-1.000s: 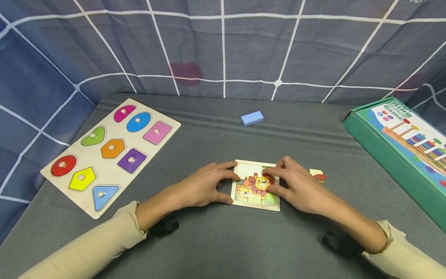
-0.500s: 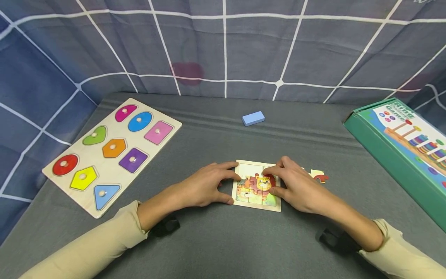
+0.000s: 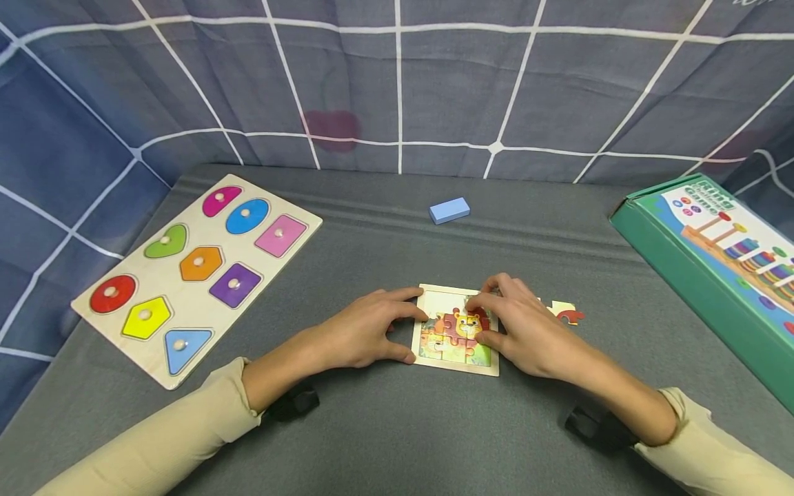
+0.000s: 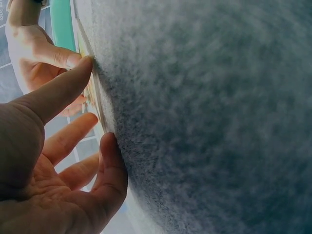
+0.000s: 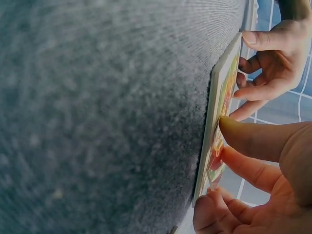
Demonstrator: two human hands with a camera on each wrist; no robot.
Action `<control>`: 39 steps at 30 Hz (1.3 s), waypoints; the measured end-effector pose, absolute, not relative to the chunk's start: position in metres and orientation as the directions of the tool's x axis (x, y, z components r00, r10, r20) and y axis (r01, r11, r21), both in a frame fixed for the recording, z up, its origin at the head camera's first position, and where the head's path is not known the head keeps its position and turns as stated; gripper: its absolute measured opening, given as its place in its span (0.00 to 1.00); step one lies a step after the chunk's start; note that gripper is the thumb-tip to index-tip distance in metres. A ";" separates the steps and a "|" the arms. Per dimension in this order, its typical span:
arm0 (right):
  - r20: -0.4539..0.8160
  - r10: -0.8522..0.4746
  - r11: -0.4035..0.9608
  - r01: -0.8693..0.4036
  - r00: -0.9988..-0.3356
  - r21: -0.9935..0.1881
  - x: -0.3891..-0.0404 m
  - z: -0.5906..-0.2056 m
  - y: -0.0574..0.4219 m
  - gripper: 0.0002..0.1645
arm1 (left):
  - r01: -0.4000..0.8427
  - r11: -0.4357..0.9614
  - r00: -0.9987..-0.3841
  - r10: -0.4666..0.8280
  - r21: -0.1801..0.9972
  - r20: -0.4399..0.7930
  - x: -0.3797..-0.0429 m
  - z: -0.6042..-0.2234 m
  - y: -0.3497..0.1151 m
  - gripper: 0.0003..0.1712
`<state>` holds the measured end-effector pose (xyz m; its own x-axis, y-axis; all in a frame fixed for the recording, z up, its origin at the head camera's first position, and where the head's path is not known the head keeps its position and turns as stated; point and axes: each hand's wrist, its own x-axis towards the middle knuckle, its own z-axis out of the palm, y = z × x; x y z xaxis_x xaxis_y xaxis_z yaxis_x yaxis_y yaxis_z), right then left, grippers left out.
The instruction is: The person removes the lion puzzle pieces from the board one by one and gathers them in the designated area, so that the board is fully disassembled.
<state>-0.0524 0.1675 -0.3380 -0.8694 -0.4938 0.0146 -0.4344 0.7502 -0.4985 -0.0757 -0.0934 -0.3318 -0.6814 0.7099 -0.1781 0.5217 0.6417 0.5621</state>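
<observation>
A small square jigsaw puzzle frame (image 3: 455, 368) with a lion picture lies on the grey cloth in the head view. My left hand (image 3: 372, 327) holds its left side, thumb at the near corner and a finger at the far corner. My right hand (image 3: 527, 331) reaches over the right side, pinching a puzzle piece (image 5: 214, 178), which stands tilted against the frame in the right wrist view. Fitted pieces fill the near and middle rows, while the far left part shows pale bare wood (image 3: 439, 301). A loose puzzle piece (image 3: 567, 313) lies beyond the right hand, partly hidden.
On the left lies a wooden shape board (image 3: 205, 296) with knobbed coloured shapes. A blue block (image 3: 449, 211) sits behind the puzzle. At the right stands a green toy box (image 3: 701, 296). A checked curtain (image 3: 397, 89) hangs behind the grey cloth.
My right hand has shifted very slightly, uncovering more of the loose piece beyond it. The left hand and the puzzle frame stay in place.
</observation>
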 end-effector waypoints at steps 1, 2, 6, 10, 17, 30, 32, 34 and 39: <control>0.014 -0.493 0.752 -0.434 -0.870 -0.496 -0.053 -0.338 0.167 0.19 | 0.521 0.643 -0.682 0.709 0.562 -0.179 -0.076 -0.332 -0.093 0.31; 0.016 -0.492 0.753 -0.435 -0.870 -0.494 -0.052 -0.337 0.167 0.19 | 0.521 0.643 -0.682 0.709 0.562 -0.179 -0.076 -0.331 -0.093 0.31; 0.013 -0.477 0.759 -0.419 -0.879 -0.498 -0.053 -0.337 0.168 0.19 | 0.519 0.643 -0.679 0.710 0.563 -0.186 -0.075 -0.331 -0.093 0.31; 0.014 -0.473 0.756 -0.414 -0.881 -0.506 -0.054 -0.337 0.167 0.18 | 0.517 0.648 -0.679 0.708 0.560 -0.192 -0.075 -0.331 -0.093 0.31; 0.006 -0.462 0.764 -0.402 -0.887 -0.505 -0.056 -0.336 0.166 0.17 | 0.520 0.646 -0.678 0.710 0.558 -0.190 -0.075 -0.332 -0.093 0.31; -0.028 -0.489 0.757 -0.408 -0.872 -0.510 -0.060 -0.334 0.167 0.18 | 0.521 0.648 -0.680 0.708 0.556 -0.188 -0.076 -0.331 -0.093 0.31; -0.029 -0.490 0.757 -0.409 -0.871 -0.510 -0.061 -0.334 0.167 0.19 | 0.519 0.649 -0.681 0.707 0.556 -0.190 -0.076 -0.331 -0.093 0.31; -0.034 -0.488 0.759 -0.405 -0.872 -0.510 -0.061 -0.334 0.167 0.20 | 0.519 0.650 -0.681 0.707 0.555 -0.191 -0.076 -0.331 -0.093 0.31; -0.040 -0.475 0.769 -0.393 -0.879 -0.505 -0.061 -0.335 0.167 0.22 | 0.520 0.650 -0.681 0.707 0.554 -0.190 -0.076 -0.332 -0.093 0.31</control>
